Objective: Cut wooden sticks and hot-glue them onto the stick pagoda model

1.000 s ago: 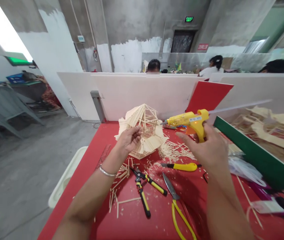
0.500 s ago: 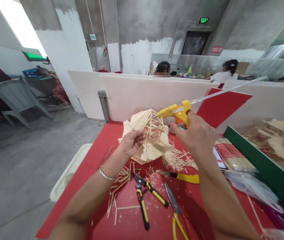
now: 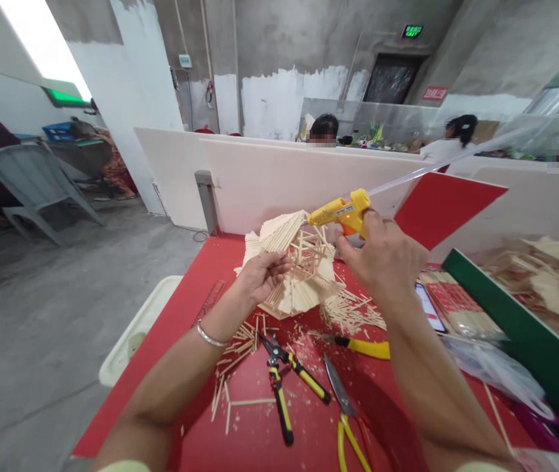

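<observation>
A small roofed model of thin wooden sticks stands on the red table, with open framework on its right side and stick-covered slopes on the left and front. My right hand grips a yellow glue gun, a long clear glue stick jutting from its back. The gun's nozzle is at the top of the framework; whether it touches is unclear. At the model's near left side is my left hand, fingers curled and tips pinched. Anything between those fingertips is too small to tell.
Loose sticks lie beside the model. Nearer me are black-and-yellow cutters, yellow-handled pliers and another yellow-handled tool. A phone, packed sticks and a green board are right. White panels stand behind.
The camera view has shifted slightly. The glue gun has edged left toward the model's top, staying in my right hand. My left hand keeps its place by the model.
</observation>
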`<state>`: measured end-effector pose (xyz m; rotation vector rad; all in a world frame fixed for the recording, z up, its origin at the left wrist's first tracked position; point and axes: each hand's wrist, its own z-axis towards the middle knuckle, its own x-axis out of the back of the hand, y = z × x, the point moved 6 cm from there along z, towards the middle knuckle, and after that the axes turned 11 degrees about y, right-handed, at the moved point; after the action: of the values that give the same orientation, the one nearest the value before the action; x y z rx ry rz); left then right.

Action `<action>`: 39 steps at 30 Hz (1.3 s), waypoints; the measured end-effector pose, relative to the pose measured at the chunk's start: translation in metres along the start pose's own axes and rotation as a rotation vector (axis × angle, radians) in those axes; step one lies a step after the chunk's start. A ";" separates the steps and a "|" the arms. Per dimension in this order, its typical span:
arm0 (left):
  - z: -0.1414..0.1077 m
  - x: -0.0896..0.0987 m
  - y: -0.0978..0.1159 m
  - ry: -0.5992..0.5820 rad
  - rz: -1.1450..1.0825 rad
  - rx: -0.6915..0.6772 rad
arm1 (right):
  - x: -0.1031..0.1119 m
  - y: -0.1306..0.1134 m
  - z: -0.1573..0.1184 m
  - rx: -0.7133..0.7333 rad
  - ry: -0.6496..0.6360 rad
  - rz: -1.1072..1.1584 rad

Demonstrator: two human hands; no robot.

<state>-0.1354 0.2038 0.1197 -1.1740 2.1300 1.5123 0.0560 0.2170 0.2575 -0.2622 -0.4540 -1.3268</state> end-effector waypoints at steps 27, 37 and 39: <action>0.000 0.002 0.004 0.028 0.008 -0.001 | 0.004 -0.003 0.000 -0.004 -0.014 0.010; 0.005 0.004 0.003 -0.012 0.033 -0.029 | 0.004 -0.002 0.000 -0.032 -0.015 0.034; 0.005 0.003 0.002 -0.030 0.037 -0.033 | 0.004 -0.002 0.000 -0.033 -0.011 0.038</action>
<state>-0.1403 0.2071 0.1169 -1.1211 2.1270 1.5762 0.0548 0.2135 0.2594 -0.3045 -0.4349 -1.2974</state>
